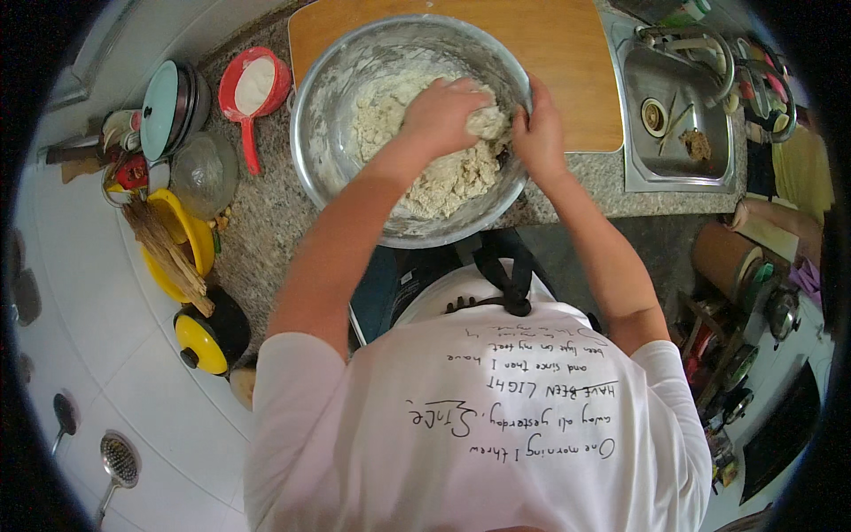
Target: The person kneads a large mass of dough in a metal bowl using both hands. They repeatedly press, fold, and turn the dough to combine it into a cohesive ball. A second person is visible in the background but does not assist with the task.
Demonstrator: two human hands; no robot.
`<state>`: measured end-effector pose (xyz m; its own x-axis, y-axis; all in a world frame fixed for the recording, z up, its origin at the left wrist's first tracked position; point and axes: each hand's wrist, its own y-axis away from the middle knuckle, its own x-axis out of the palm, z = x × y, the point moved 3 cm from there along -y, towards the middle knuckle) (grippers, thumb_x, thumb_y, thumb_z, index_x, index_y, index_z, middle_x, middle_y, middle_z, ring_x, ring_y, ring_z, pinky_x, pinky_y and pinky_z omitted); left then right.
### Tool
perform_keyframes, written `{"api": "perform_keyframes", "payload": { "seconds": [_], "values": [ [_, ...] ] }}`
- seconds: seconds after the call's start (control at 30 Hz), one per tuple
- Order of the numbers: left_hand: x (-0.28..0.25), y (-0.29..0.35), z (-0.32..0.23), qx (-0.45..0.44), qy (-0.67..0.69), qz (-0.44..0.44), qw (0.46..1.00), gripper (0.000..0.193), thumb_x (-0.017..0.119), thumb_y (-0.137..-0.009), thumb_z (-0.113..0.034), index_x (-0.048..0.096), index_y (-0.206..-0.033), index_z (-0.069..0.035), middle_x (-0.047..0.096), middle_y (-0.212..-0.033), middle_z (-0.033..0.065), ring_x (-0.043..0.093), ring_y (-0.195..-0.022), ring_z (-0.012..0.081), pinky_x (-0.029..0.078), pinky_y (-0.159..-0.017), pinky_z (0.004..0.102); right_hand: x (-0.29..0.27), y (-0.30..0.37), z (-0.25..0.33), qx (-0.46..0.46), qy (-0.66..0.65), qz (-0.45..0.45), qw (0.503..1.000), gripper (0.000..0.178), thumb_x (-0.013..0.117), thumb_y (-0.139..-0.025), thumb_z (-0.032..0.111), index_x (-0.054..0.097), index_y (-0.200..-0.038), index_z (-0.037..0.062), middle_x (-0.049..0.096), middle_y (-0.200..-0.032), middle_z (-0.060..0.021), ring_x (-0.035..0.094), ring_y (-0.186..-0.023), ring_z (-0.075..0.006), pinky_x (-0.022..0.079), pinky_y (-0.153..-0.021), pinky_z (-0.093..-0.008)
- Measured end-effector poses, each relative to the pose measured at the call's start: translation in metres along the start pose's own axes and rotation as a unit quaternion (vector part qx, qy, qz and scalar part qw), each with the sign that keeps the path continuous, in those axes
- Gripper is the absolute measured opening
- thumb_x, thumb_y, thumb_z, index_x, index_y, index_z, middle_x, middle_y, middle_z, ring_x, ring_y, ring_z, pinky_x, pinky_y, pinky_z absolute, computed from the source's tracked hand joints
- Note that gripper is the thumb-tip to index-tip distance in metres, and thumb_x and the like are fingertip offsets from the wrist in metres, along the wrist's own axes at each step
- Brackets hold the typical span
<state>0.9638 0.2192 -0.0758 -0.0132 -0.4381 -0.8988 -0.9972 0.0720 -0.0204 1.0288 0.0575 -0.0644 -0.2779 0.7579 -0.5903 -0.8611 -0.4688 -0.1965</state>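
Observation:
A wide metal bowl [324,182], smeared with flour inside, stands before me at the counter's edge, partly over a wooden board. Pale, crumbly dough [456,182] fills its bottom in rough lumps. My left hand [443,115] is down in the bowl, its fingers curled over a clump of dough against the right side; the fingertips are partly hidden. On the right rim, my right hand [541,133] grips the bowl, with the thumb toward the inside and the fingers along the outer wall.
Left of the bowl lies a red sieve [282,87] with white flour. Beyond it are stacked pans [191,111], a glass bowl [204,173], a yellow basin [206,239] and a yellow-lidded pot [235,328]. The wooden board [576,80] reaches toward a steel sink [629,164]. Another person's arm [780,217] shows far right.

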Motion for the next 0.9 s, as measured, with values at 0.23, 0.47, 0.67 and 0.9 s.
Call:
{"api": "perform_keyframes", "payload": {
  "seconds": [0.23,0.47,0.67,0.9],
  "values": [
    [-0.062,0.074,-0.032,0.063,-0.014,-0.007,0.998,0.049,0.079,-0.069,-0.024,0.067,-0.115,-0.014,0.052,-0.132,0.0139,0.045,-0.123,0.0383,0.038,-0.106,0.0492,-0.040,-0.009,0.004,0.040,-0.010,0.000,0.999,0.052,0.052,-0.087,-0.002,0.042,-0.138,-0.0004,0.061,-0.115,-0.0285,0.060,-0.107,-0.0449,0.048,-0.092,-0.0453],
    [-0.012,0.071,-0.023,0.084,-0.087,-0.087,0.989,0.042,0.077,-0.074,-0.036,0.069,-0.109,-0.016,0.053,-0.124,0.0124,0.046,-0.118,0.0372,0.033,-0.102,0.0561,-0.026,-0.009,0.008,0.025,0.006,0.019,0.999,0.054,0.052,-0.087,-0.003,0.039,-0.140,-0.0011,0.056,-0.126,-0.0288,0.056,-0.115,-0.0442,0.046,-0.095,-0.0450],
    [-0.001,0.047,-0.004,0.043,-0.132,-0.077,0.987,0.045,0.074,-0.078,-0.039,0.066,-0.117,-0.018,0.050,-0.129,0.0152,0.044,-0.121,0.0362,0.031,-0.104,0.0569,-0.018,-0.005,0.007,0.015,0.037,0.014,0.999,0.056,0.052,-0.085,-0.003,0.038,-0.140,-0.0028,0.055,-0.127,-0.0292,0.054,-0.117,-0.0450,0.045,-0.097,-0.0465],
    [-0.070,0.068,-0.031,0.019,0.070,-0.030,0.997,0.043,0.070,-0.084,-0.028,0.062,-0.124,-0.014,0.052,-0.133,0.0166,0.048,-0.122,0.0404,0.034,-0.108,0.0514,-0.037,-0.008,0.017,0.038,0.002,0.036,0.999,0.055,0.051,-0.086,-0.004,0.038,-0.140,-0.0015,0.056,-0.123,-0.0300,0.056,-0.115,-0.0453,0.046,-0.096,-0.0462]
  ]
}}
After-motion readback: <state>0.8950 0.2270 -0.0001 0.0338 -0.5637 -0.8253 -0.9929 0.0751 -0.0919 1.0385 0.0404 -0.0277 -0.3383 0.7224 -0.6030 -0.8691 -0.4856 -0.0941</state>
